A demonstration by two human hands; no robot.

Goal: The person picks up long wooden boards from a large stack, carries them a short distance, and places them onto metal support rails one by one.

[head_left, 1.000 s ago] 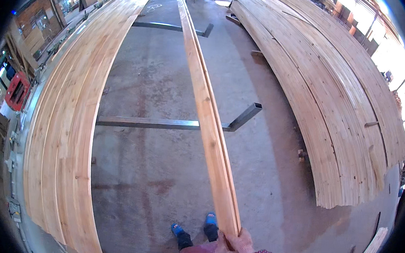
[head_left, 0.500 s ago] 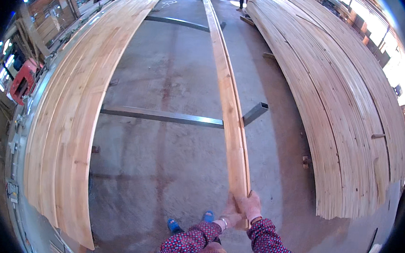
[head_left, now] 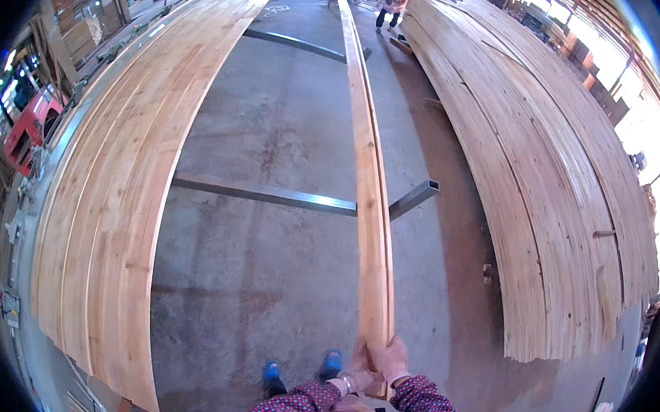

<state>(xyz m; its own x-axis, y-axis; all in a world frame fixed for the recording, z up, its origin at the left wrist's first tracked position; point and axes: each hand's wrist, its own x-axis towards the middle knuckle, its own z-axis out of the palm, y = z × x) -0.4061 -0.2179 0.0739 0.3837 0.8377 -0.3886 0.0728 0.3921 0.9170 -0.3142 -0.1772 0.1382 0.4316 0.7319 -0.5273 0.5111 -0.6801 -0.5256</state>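
Head view: two hands hold the near end of a long plank between two spreads of boards

Down the middle of a workshop, a long plank (head_left: 374, 231) runs from the person's hands to the far end. A dark line follows its length; whether it is one grooved piece or two together, I cannot tell. The left hand (head_left: 363, 365) and right hand (head_left: 391, 359) are close together, fingers closed around its near end, one on each side.

The work looks partway along: on the left, smooth boards (head_left: 109, 230) lie edge to edge; the plank is in hand, not laid with them. On the right is a broad spread of rougher boards (head_left: 528, 180); whether those are finished or waiting is unclear.

A metal bar (head_left: 266, 192) crosses below the plank; whether they touch is hidden. Far off, another person (head_left: 392, 6) stands beside the right-hand boards. I can make out no box or bin holding anything.
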